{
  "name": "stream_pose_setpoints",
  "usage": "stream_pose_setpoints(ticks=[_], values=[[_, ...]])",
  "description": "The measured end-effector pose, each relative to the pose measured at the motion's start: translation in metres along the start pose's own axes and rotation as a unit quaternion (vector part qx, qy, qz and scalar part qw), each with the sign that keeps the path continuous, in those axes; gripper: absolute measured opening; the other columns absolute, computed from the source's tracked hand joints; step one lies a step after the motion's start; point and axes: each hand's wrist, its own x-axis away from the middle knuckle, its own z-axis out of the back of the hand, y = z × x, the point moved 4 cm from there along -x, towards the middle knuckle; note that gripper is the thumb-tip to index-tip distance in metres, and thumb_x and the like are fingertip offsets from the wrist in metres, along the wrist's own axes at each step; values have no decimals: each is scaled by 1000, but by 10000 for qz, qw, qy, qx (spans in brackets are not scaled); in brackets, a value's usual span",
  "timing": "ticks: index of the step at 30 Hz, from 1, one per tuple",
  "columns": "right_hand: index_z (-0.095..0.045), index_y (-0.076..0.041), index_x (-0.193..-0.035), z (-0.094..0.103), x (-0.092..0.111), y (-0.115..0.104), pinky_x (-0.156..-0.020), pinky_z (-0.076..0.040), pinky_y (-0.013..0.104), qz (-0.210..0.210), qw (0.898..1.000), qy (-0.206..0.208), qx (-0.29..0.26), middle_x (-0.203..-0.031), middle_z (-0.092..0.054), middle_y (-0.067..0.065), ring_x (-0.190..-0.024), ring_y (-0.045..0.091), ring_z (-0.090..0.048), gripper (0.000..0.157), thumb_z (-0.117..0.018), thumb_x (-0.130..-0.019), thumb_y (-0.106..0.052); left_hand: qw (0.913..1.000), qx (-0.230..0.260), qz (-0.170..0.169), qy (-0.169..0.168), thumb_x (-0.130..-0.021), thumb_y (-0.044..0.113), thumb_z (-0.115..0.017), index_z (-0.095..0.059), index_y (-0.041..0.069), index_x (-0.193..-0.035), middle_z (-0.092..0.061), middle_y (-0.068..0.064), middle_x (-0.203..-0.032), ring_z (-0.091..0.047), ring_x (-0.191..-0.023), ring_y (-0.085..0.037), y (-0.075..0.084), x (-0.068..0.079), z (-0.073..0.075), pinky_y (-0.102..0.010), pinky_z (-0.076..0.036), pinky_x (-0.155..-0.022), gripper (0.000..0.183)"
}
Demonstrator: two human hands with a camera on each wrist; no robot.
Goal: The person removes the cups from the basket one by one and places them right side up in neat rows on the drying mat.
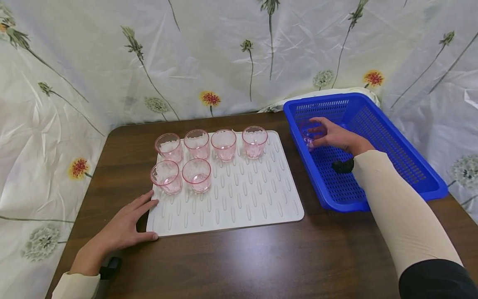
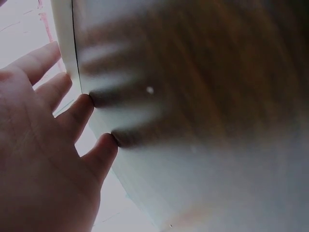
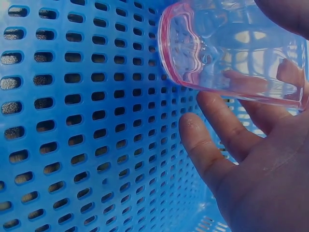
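Note:
My right hand (image 1: 334, 135) reaches into the blue plastic basket (image 1: 325, 204) and grips a clear, pink-tinted drinking glass (image 3: 241, 53) by its side, near the basket's left wall. In the right wrist view that glass lies tilted, with its pink end toward the perforated basket surface. Spread fingers of my left hand (image 1: 123, 224) rest at the left edge of a white ridged drying mat (image 1: 242, 203), with the thumb by its front corner. Several similar glasses stand upright on the mat: a back row ending in one set apart (image 1: 255, 143), and two in front, including a front-left glass (image 1: 167, 177).
The dark brown wooden table (image 1: 231, 261) carries both mat and basket, the basket standing to the right of the mat. A flower-printed sheet (image 1: 224, 54) hangs close behind the table and along its sides.

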Motion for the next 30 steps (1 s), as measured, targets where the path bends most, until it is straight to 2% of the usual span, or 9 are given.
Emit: stream_pose_setpoints(ticks=[10,17,24,27,30], values=[[-9,-6,-158,2,0,-4,-111,-37,64,49,9996,175,195,-156,-31,31,-138,52,-40,91,-68,-89,-3,9999,14,-110,103,-74,55,-80,-48,10,-146,-32,-19,-161,-35,-143,-46,0,-1,2,-66,-35,-109,92],[-10,-4,-157,6,10,-25,-110,-37,63,301,9983,327,371,-159,-30,26,-142,49,-36,90,-70,-89,-4,10000,53,-68,36,-73,56,-80,-48,10,-147,-32,-19,-161,-34,-144,-46,1,0,1,-67,-34,-110,93],[-16,-8,-156,10,24,-44,-110,-38,62,501,9944,692,614,-156,-37,22,-142,44,-39,91,-76,-87,-13,10000,75,32,-30,-73,56,-80,-47,11,-147,-30,-18,-162,-33,-145,-45,1,1,1,-68,-32,-111,93],[-18,-11,-156,11,32,-50,-109,-44,55,563,9910,900,813,-153,-41,19,-141,38,-42,88,-75,-89,-18,10000,82,24,-34,-74,56,-80,-47,11,-147,-30,-18,-162,-32,-145,-45,1,1,2,-68,-32,-111,93],[-22,-15,-156,10,41,-57,-100,-50,29,658,9871,1135,922,-149,-46,17,-136,31,-46,83,-73,-90,-20,10000,76,19,-35,-74,55,-80,-47,11,-147,-30,-18,-162,-33,-145,-45,1,1,2,-67,-32,-111,92]])
